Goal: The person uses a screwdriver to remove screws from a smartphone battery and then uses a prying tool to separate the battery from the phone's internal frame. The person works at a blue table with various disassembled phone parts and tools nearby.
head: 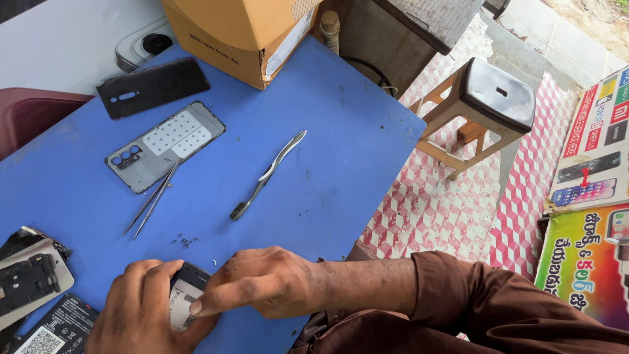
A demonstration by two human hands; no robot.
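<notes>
Both hands are down at six o'clock on the blue table (314, 131). The left hand (141, 308) cups a small dark phone (187, 295), fingers curled over it; the right hand (262, 282) presses a fingertip on its pale label. Tweezers (152, 200) lie at ten o'clock, a curved pry tool (267, 175) at twelve. Risk, I'd say: hard pressure could crack the phone or slide it toward the near edge.
</notes>
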